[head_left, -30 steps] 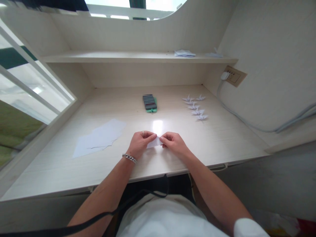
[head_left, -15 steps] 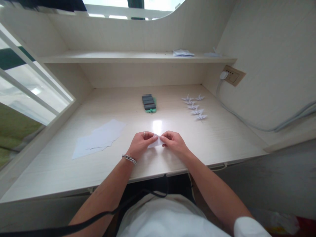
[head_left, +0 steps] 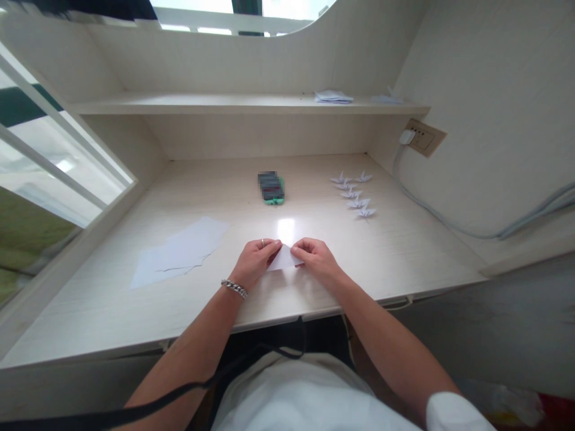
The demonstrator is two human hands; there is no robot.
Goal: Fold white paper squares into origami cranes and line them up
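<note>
Head view: hands pinch paper; pixelated device illegible.

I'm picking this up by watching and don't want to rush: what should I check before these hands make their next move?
1. Left hand has the small white paper: ok, pinched at its left side.
2. Right hand has it too: ok, thumb on the right side.
3. Creases lined up: cannot tell, too small and partly covered.
4. Paper birds out of the way: ok, grouped farther back on the right, apart from both hands.
5. Loose sheets out of the way: ok, lying left of the left hand, untouched.
6. Loose sheets neatly stacked: not ok, they lie spread and overlapping.
</note>
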